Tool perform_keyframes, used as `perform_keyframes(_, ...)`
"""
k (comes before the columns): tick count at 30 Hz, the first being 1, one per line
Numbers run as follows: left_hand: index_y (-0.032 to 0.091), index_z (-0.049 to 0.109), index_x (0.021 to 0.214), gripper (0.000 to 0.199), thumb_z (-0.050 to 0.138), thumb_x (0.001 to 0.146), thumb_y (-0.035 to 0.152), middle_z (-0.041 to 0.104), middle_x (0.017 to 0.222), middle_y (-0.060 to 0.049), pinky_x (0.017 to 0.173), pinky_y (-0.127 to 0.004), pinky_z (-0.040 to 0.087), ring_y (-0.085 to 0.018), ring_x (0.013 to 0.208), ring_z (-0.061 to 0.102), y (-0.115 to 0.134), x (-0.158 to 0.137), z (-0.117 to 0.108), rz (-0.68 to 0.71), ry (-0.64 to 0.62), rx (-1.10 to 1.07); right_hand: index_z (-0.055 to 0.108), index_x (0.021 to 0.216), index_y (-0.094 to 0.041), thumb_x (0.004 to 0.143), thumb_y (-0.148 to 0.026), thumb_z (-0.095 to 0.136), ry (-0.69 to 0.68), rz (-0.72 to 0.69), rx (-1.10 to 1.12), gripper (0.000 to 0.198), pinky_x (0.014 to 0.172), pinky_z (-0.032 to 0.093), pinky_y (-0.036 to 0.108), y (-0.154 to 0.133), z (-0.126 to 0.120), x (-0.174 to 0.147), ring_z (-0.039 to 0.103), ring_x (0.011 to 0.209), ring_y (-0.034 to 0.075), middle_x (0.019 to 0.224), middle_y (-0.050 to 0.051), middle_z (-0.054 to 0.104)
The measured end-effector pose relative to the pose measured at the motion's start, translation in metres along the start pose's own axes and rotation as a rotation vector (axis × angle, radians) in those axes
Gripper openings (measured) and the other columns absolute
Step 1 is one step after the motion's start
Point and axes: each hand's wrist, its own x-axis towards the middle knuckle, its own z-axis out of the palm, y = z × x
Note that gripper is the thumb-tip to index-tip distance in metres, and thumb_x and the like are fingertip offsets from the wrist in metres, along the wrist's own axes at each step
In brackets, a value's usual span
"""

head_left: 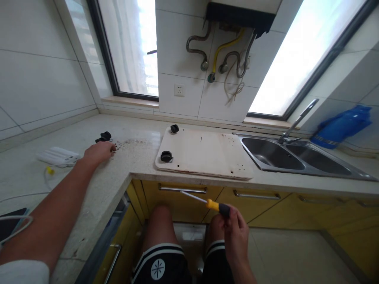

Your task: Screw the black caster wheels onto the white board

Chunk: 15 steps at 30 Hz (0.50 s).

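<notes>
Head view: the left hand (99, 152) reaches across the counter (118, 173), fingers curled down over small screws (118, 146) left of the board (204, 154); whether it has pinched one I cannot tell. Black casters (103, 137) lie just beyond it; two more sit on the board. The right hand (233, 232), below the board, grips a screwdriver (214, 205). Seemingly a fetching step; next needs a clean pinch.

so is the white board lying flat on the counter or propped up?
Flat. The white board lies face-down on the countertop, two black casters sticking up.
</notes>
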Motion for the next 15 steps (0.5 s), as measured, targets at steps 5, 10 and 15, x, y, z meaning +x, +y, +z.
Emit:
perform_keyframes(5,0.020,0.083,0.087,0.024,0.070,0.086,0.040,0.076,0.081,-0.011,0.083,-0.042,0.058,-0.028,0.077,0.063,-0.013,-0.008,0.013,-0.009,0.025,0.042,0.080,0.090,-0.020,0.042,-0.082,0.104,0.105,0.390,0.090,0.082,0.043,0.044,0.023,0.076,-0.044,-0.050,0.060,0.047,0.014,0.062,0.003,0.075)
perform_keyframes(10,0.021,0.083,0.096,0.028,0.063,0.088,0.040,0.078,0.094,-0.012,0.080,-0.042,0.056,-0.030,0.080,0.064,-0.007,-0.012,0.017,-0.003,0.059,0.082,0.083,0.094,-0.018,0.053,-0.080,0.104,0.086,0.451,0.163,0.077,0.042,0.040,0.019,0.093,-0.052,-0.067,0.054,0.045,0.009,0.060,0.000,0.071)
perform_keyframes(15,0.022,0.078,0.088,0.024,0.069,0.083,0.044,0.072,0.079,-0.008,0.080,-0.039,0.055,-0.029,0.077,0.062,0.010,-0.012,0.011,-0.025,0.109,0.103,0.084,0.098,-0.017,0.060,-0.080,0.101,0.008,0.448,0.184,0.075,0.043,0.042,0.020,0.090,-0.048,-0.069,0.054,0.044,0.009,0.064,0.002,0.073)
